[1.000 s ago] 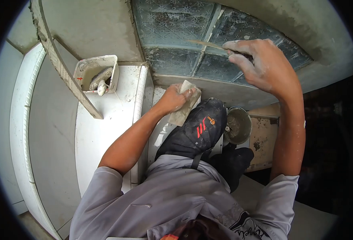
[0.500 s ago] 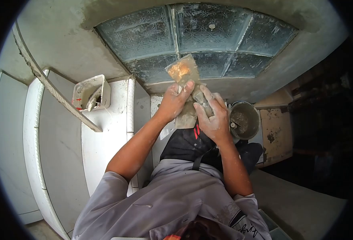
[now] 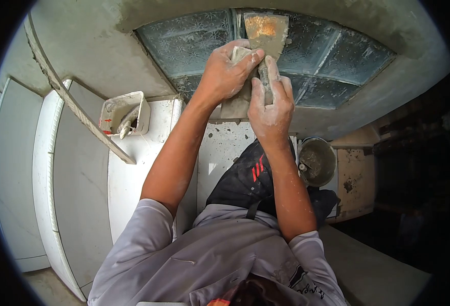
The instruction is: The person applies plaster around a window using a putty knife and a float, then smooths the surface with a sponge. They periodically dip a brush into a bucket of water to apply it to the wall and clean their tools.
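Both my hands are raised together before the glass-block window, fingers dusted with pale mortar. My right hand is closed around the handle of a putty knife, whose wide blade points up and carries an orange-brown patch. Close beside it, my left hand grips a flat, mortar-coated scraper, with its broad end hanging below the fingers. Its left thumb lies near the base of the putty knife's blade. My fingers hide much of both tools.
A square white tub with a mortar-smeared tool inside stands on the white ledge at left. A wooden strip slants above it. To my right is a round bucket of grey mortar. The glass-block window lies ahead.
Both hands have moved up and slightly right, away from my body, with the two tools. The putty knife's blade has turned more upright and now overlaps the window's upper part.
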A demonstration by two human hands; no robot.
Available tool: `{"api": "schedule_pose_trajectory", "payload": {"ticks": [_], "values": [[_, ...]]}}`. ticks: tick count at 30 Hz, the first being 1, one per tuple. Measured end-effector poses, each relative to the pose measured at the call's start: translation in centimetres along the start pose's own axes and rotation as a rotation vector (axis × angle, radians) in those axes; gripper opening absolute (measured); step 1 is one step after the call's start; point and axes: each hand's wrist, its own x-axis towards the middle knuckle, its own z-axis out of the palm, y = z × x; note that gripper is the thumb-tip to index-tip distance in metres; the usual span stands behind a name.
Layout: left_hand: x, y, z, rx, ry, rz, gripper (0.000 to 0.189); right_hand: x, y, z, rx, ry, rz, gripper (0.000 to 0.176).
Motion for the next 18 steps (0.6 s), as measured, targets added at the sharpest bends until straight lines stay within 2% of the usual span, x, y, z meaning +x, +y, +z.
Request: {"api": "schedule_pose_trajectory", "payload": {"ticks": [7, 11, 18], "values": [[0.2, 0.7, 0.6, -0.159, 0.084, 0.028, 0.034, 1.0, -0.6, -0.1, 0.006, 0.013, -0.022, 0.051], [0.2, -0.9, 1.1, -0.095, 0.102, 0.09, 0.035, 0.6, 0.0, -0.1, 0.006, 0.005, -0.023, 0.051], [0.4, 0.4, 1.1, -0.094, 0.084, 0.038, 0.038, 1.1, 0.3, -0.2, 0.015, 0.016, -0.029, 0.05]]}}
